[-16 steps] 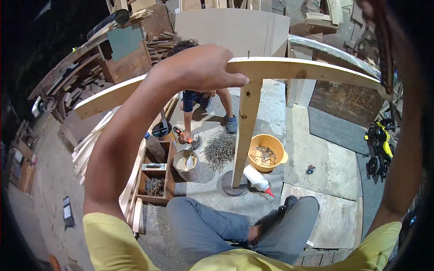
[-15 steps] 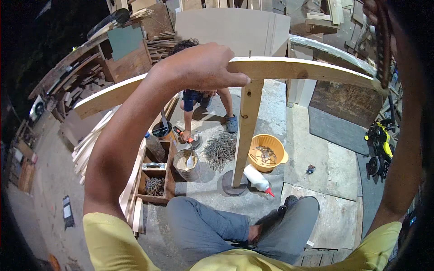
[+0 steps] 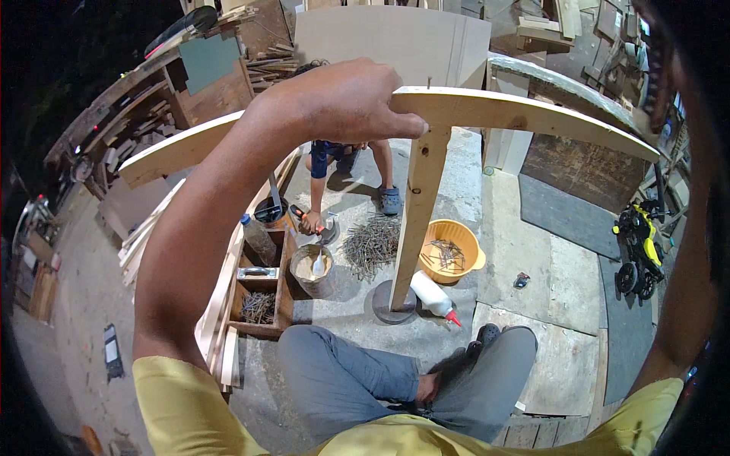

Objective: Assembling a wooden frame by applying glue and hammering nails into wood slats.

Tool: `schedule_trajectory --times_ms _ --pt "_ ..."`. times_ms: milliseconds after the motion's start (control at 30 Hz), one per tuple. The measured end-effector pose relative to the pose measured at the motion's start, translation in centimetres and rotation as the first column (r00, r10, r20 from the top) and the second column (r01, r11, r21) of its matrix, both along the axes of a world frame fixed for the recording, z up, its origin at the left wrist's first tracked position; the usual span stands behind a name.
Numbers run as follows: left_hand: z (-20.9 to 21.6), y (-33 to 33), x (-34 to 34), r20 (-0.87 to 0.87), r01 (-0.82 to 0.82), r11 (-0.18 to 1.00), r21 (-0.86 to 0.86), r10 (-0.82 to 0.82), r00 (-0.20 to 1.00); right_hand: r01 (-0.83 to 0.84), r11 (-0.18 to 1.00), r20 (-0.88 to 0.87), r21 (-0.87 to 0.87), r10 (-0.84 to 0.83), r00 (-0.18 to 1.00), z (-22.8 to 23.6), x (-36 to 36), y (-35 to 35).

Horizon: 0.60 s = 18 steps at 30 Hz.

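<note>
My left hand [image 3: 357, 99] is closed over a long pale wooden board [image 3: 525, 112], its thumb on the near face beside the joint with an upright wooden post [image 3: 417, 213]. Together they form a T, the post's foot resting on a dark round disc [image 3: 382, 304] on the floor. A nail [image 3: 429, 81] sticks up from the board's top edge, just right of my left fingers. Raised at the upper right rim, my right hand [image 3: 668, 80] is dark and partly cut off. Something long and dark is by it, too unclear to name.
A crouching person's hand [image 3: 310, 221] holds an orange-and-black tool by a nail pile [image 3: 370, 245]. Nearby are a yellow basin [image 3: 477, 258] of nails, a white red-tipped bottle [image 3: 432, 295], a can [image 3: 312, 281] with a spoon and a wooden nail box [image 3: 283, 304]. Wood strips lie left.
The board and post have shifted slightly, the board's middle a little up and right. My right hand and the dark thing have moved toward the right rim, uncovering the board's right end.
</note>
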<state>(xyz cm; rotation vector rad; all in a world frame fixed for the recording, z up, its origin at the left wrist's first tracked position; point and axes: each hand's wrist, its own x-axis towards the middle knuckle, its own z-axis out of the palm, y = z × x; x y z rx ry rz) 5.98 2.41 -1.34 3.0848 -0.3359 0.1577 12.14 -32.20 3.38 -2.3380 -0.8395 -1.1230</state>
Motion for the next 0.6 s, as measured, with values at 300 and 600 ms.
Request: schedule_trajectory --times_ms 300,600 --pt "0.0 -0.1 -0.2 0.047 0.074 0.997 -0.006 -0.074 0.996 0.035 0.999 -0.111 0.012 -0.033 0.993 0.6 -1.6 1.1" --pt "0.6 -0.7 -1.6 0.093 0.085 0.996 0.038 -0.088 0.992 -0.109 0.912 -0.184 -0.395 0.037 0.982 -1.0 -3.9 5.2"
